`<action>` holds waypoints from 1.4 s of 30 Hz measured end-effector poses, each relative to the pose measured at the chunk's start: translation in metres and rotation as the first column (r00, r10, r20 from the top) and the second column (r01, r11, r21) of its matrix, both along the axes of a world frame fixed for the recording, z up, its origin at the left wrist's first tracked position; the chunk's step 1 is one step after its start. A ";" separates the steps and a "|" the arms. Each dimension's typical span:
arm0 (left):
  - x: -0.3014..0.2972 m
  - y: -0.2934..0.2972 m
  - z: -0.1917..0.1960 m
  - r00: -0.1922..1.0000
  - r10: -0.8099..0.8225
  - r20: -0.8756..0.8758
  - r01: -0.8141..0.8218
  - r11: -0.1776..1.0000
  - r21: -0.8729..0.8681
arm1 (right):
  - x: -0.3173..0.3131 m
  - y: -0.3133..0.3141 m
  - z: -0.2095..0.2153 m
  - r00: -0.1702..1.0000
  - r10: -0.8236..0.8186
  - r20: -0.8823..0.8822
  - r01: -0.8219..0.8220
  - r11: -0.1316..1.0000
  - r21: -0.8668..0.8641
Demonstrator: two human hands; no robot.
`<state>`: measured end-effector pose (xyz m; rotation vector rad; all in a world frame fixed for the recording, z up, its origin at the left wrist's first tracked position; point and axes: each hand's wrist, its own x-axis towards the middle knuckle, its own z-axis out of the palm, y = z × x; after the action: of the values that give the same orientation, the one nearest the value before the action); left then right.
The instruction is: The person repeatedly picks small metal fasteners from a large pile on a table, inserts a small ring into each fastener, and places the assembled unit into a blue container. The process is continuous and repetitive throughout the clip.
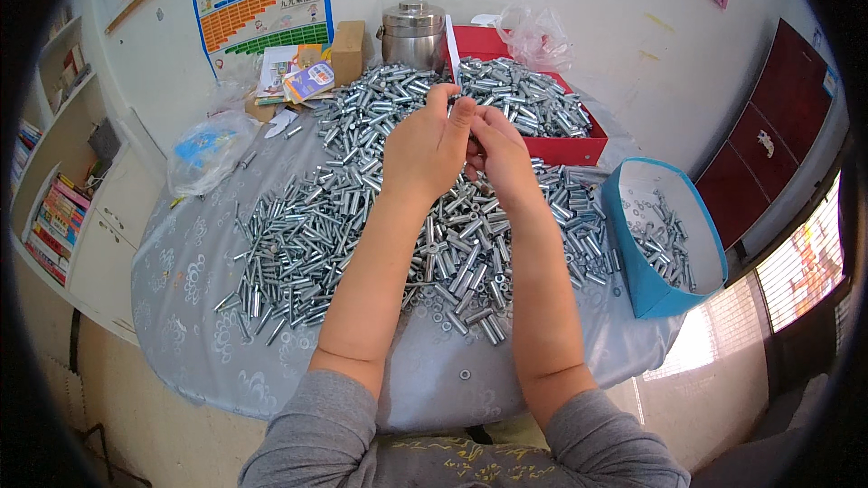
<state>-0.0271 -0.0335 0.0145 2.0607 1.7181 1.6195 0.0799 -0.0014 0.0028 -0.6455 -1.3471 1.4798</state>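
Observation:
My left hand [419, 152] and my right hand [503, 155] meet above the middle of a big heap of silvery metal bolts and sleeves [312, 230]. Both have curled fingers, thumbs up, and the fingertips come together. Whatever they pinch is hidden behind the fingers. Under and between my forearms lie more cylindrical metal sleeves [466, 276], with small nuts and washers mixed in near the heap's front edge. One loose nut or washer [465, 374] lies apart on the grey tablecloth [203, 307], close to my body.
Beyond my hands, a red box [570, 152] is piled with metal pieces. A blue fabric bin [669, 303] at the right holds bolts and washers. Along the back stand a steel pot [413, 36] and a cardboard box [348, 52]. A plastic bag [210, 152] lies at the left.

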 end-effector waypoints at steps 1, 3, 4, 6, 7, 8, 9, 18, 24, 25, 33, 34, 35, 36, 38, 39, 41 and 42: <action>-0.001 0.001 -0.001 1.000 0.000 -0.004 0.000 1.000 0.018 | 0.001 0.000 0.002 0.999 -0.009 0.049 0.008 1.000 0.015; -0.002 0.003 -0.001 1.000 0.012 0.012 -0.012 1.000 0.000 | 0.007 -0.002 0.006 0.989 -0.028 0.146 0.021 0.999 0.045; -0.003 0.003 -0.002 1.000 0.026 0.007 -0.026 1.000 0.012 | 0.011 -0.003 0.007 0.991 0.030 0.132 -0.033 0.999 0.019; -0.005 0.004 -0.002 0.999 0.043 -0.001 -0.043 0.999 0.020 | 0.014 0.010 -0.003 0.971 0.111 0.211 -0.125 0.991 0.056; -0.005 0.004 -0.002 0.999 0.043 -0.002 -0.043 0.999 0.014 | 0.014 0.010 -0.002 0.956 0.147 0.252 -0.169 0.983 0.071; -0.005 0.004 -0.002 0.999 0.043 -0.003 -0.043 0.999 0.009 | 0.012 0.008 -0.001 0.969 0.097 0.226 -0.121 0.988 0.097; -0.005 0.005 -0.003 0.999 0.042 -0.002 -0.042 0.999 0.008 | 0.010 0.005 0.000 0.979 0.048 0.198 -0.073 0.990 0.121; -0.002 0.009 -0.007 0.999 -0.005 0.036 0.007 0.999 -0.043 | 0.008 0.011 -0.003 0.970 -0.094 0.226 0.055 0.983 0.173; -0.002 0.009 -0.008 0.996 -0.047 0.080 0.052 0.997 -0.056 | 0.013 0.016 -0.006 0.978 -0.048 0.203 0.028 0.994 0.101; -0.002 0.010 -0.009 0.996 -0.042 0.079 0.047 0.997 -0.054 | 0.010 0.011 -0.002 0.984 -0.079 0.162 0.071 0.996 0.056; -0.007 0.012 -0.010 0.999 0.007 0.052 -0.004 0.998 -0.066 | 0.009 0.019 -0.010 0.995 -0.044 0.085 0.048 0.998 -0.041; -0.006 0.012 -0.010 0.999 0.002 0.051 0.002 0.998 -0.063 | 0.014 0.021 -0.009 0.994 0.031 0.105 -0.027 0.999 -0.039; -0.006 0.012 -0.010 0.999 -0.004 0.051 0.007 0.998 -0.060 | 0.016 0.021 -0.008 0.987 0.105 0.125 -0.101 0.994 -0.039; -0.005 0.013 -0.011 0.999 0.004 0.049 -0.001 0.998 -0.056 | 0.014 0.019 -0.008 0.994 0.031 0.105 -0.030 0.999 -0.015; -0.006 0.015 -0.012 0.999 0.019 0.045 -0.017 0.999 -0.049 | 0.004 0.009 -0.002 0.991 -0.115 0.061 0.114 0.993 0.028; -0.006 0.014 -0.011 0.999 0.014 0.052 -0.011 0.998 -0.068 | 0.008 0.013 -0.005 0.995 -0.070 0.077 0.068 0.997 0.029; -0.007 0.011 -0.007 0.998 0.004 0.069 0.004 0.994 -0.106 | 0.018 0.022 -0.009 0.993 0.020 0.114 -0.024 0.999 0.031; -0.006 0.011 -0.006 0.998 0.007 0.062 0.000 0.994 -0.105 | 0.018 0.024 -0.011 0.993 -0.044 0.109 0.037 0.997 0.065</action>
<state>-0.0326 -0.0226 0.0082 1.9403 1.7475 1.5414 0.0983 0.0225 -0.0080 -0.7188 -1.4508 1.3805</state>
